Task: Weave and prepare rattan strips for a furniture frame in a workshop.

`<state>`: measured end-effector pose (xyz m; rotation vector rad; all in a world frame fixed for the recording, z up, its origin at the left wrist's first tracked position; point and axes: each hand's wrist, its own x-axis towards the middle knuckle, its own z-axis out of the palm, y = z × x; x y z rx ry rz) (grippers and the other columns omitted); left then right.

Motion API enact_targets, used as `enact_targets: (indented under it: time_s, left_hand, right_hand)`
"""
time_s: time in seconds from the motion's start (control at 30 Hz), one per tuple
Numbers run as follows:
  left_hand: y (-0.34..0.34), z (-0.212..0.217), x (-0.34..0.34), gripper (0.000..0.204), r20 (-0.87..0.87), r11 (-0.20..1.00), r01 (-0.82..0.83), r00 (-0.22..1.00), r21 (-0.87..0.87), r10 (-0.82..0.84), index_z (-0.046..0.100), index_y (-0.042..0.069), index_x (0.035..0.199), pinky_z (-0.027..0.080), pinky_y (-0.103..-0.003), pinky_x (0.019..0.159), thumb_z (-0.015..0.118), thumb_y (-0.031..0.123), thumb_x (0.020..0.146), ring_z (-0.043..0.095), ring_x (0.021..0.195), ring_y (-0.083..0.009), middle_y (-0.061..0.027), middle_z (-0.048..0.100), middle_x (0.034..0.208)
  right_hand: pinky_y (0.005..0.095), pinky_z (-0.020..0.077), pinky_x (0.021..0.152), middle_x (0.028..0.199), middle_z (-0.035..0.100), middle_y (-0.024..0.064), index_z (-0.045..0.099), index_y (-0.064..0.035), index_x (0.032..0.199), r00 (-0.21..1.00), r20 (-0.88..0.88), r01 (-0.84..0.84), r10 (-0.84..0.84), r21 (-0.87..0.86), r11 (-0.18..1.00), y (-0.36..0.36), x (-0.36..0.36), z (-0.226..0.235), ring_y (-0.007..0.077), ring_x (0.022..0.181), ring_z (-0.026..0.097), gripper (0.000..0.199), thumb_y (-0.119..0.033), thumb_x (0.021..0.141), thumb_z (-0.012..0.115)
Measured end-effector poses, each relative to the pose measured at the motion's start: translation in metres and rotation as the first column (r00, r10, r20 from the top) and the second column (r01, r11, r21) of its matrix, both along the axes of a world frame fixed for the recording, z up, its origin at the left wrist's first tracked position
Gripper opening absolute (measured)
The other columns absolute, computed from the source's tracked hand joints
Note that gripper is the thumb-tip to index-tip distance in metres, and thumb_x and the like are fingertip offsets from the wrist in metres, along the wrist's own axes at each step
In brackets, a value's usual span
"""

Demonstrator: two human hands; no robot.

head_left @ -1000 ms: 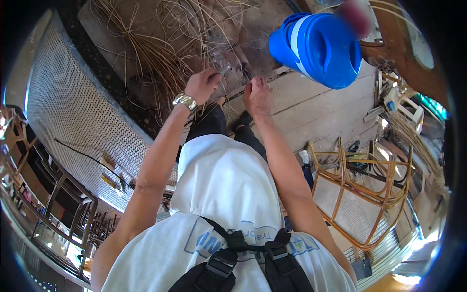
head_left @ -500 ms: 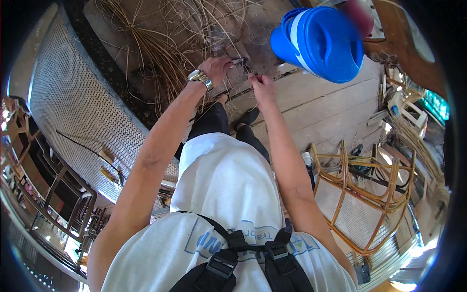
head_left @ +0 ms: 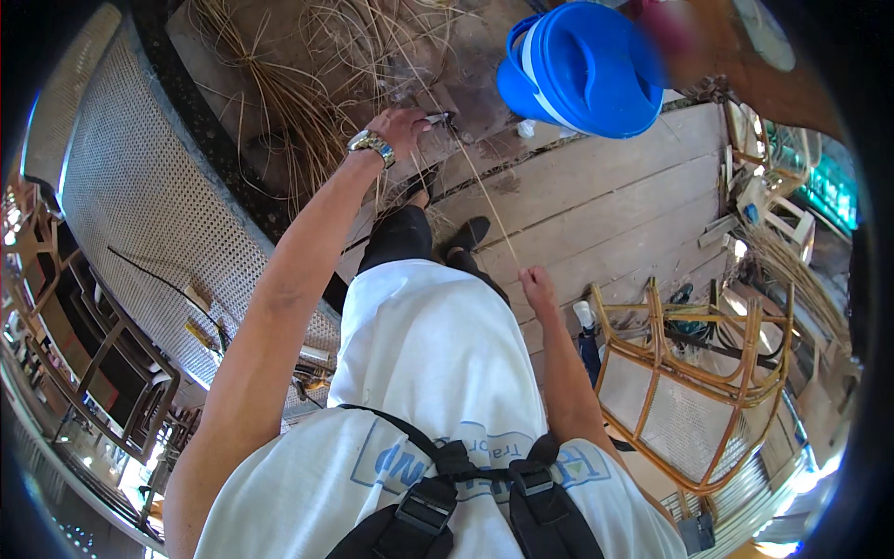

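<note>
**Cane strand stretched between both hands over the plank floor**

Over the plank floor (head_left: 615,200), near its far edge, left hand (head_left: 402,129) is up at the cane pile (head_left: 279,84) — fingers closed on a small dark tool (head_left: 438,117), looks like cutters or pliers, can't tell which. Watch (head_left: 371,143) on that wrist.

Strand (head_left: 484,200) — one thin pale cane, runs taut and straight from the tool tip down to the right hand (head_left: 538,284). Right hand pinches the lower end, fingers closed on it, held low just beside the white apron (head_left: 428,345). Hands well apart, strand spans the gap above the boards, not touching them as far as I can see.

Around it:
- Pile of loose cane lies on the darker ground past the far edge of the planks, fanned out, some strands spilling onto the boards.
- Blue bucket (head_left: 582,70) with white band, tipped on its side near the far edge of the floor, right of the left hand, apart from it.
- Dark shoes (head_left: 466,233) on the planks, just below the strand's midpoint.
- Rattan chair frame (head_left: 694,373) on the right side of the floor, near the right forearm, not touching.
- Woven cane panel (head_left: 121,177) along the left edge, with a dark curved rim.
</note>
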<state>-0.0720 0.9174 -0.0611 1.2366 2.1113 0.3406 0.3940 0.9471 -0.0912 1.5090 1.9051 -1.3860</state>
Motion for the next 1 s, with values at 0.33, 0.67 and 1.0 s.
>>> enact_targets:
  time_s: [0.33,0.67,1.0]
  left_hand:
    - [0.0,-0.008,-0.003,0.026,0.041,1.0,-0.019,0.999,0.004,0.019,0.067,0.01,0.1,0.052,-0.043,0.076,0.054,0.032,0.093,0.067,0.081,-0.0303,-0.0128,0.069,0.084]
    - [0.003,0.006,-0.001,0.027,0.035,0.999,-0.019,0.999,-0.027,0.02,0.067,0.012,0.101,0.05,-0.043,0.079,0.052,0.034,0.094,0.065,0.087,-0.0325,-0.0117,0.068,0.087]
    - [0.002,0.001,-0.001,0.028,-0.036,0.996,0.07,0.997,0.056,-0.068,0.067,0.009,0.096,0.051,-0.04,0.076,0.051,0.033,0.094,0.068,0.077,-0.0269,-0.0074,0.068,0.071]
  right_hand:
    - [0.0418,0.042,0.096,0.12,0.06,0.0215,0.053,-0.005,0.126,0.927,-0.32,-0.147,0.194,0.167,0.975,0.062,-0.203,-0.017,0.0373,0.112,0.055,0.078,-0.061,0.073,0.07]
    - [0.0406,0.0451,0.068,0.075,0.061,0.0162,0.061,0.0027,0.087,0.9,-0.415,0.164,-0.136,0.033,0.986,0.04,-0.191,-0.005,0.029,0.074,0.06,0.043,-0.04,0.092,0.057]
    - [0.0485,0.0491,0.08,0.096,0.067,0.0256,0.066,0.0015,0.103,0.663,0.726,-0.202,0.181,-0.059,0.978,-0.09,0.314,0.1,0.0394,0.094,0.064,0.046,-0.041,0.09,0.052]
